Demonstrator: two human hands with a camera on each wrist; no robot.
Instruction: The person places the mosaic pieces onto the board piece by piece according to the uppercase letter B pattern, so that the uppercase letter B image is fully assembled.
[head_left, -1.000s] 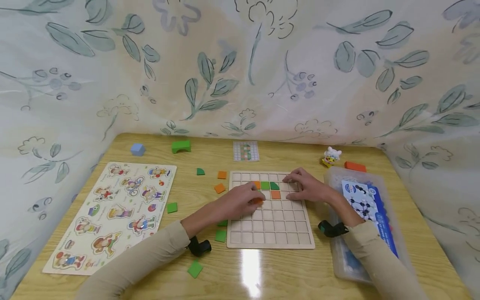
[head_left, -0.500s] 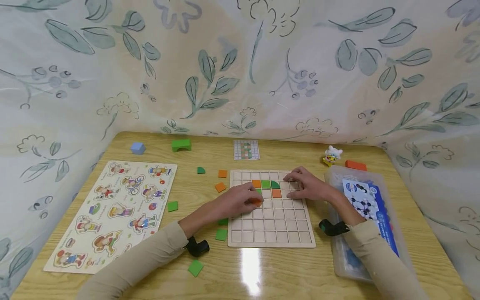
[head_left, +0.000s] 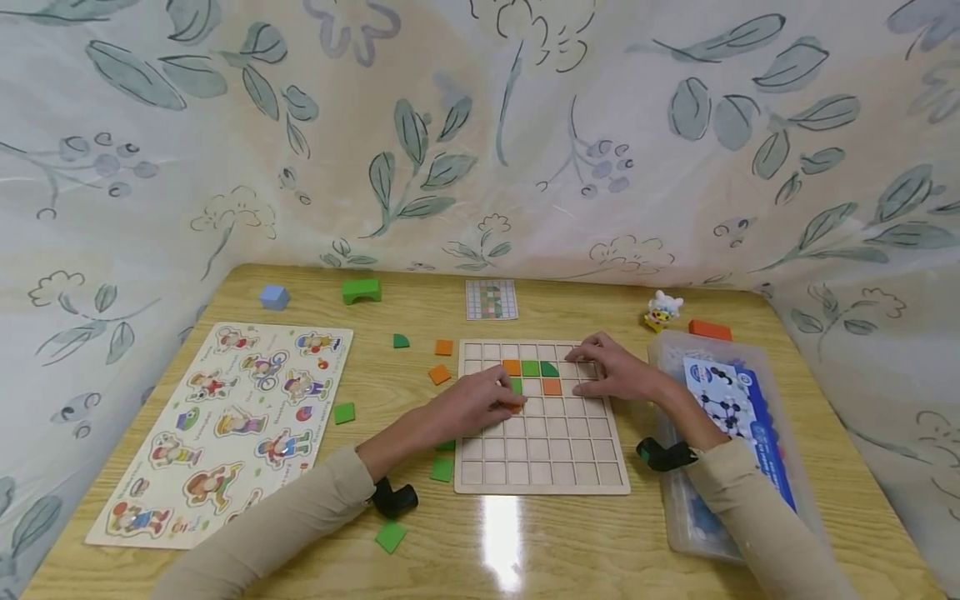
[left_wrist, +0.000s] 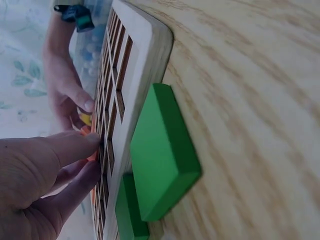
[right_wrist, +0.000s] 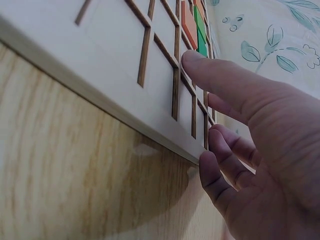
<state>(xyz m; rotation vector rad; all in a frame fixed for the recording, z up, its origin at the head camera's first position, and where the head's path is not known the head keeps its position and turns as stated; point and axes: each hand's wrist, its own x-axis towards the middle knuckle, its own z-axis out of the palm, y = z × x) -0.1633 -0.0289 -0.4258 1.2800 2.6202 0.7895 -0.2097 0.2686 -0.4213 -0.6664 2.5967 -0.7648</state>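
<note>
A wooden grid board (head_left: 558,454) lies on the table between both hands. My left hand (head_left: 480,402) pinches an orange square tile (left_wrist: 92,156) between thumb and fingers, right at the grid on the board's left half. Just beyond it sit an orange tile (head_left: 512,367), a green tile (head_left: 530,368), a dark green quarter-circle tile (head_left: 549,368), a second orange tile (head_left: 551,387) and a green tile (head_left: 517,385) partly covered by my fingers. My right hand (head_left: 618,372) rests at the board's right edge, its thumb (right_wrist: 195,62) over the grid and its fingers relaxed along the side.
Loose green tiles (head_left: 442,470) and orange tiles (head_left: 439,375) lie left of the board. A patterned card (head_left: 492,300) stands behind it. Further left is a picture puzzle (head_left: 240,423); a plastic box (head_left: 675,500), a figurine (head_left: 663,312) and a red block (head_left: 710,331) are on the right.
The left fingers have shifted slightly toward the near side with the orange tile, lowering it to the grid and exposing more of the green tile behind. The right hand stays in place.
</note>
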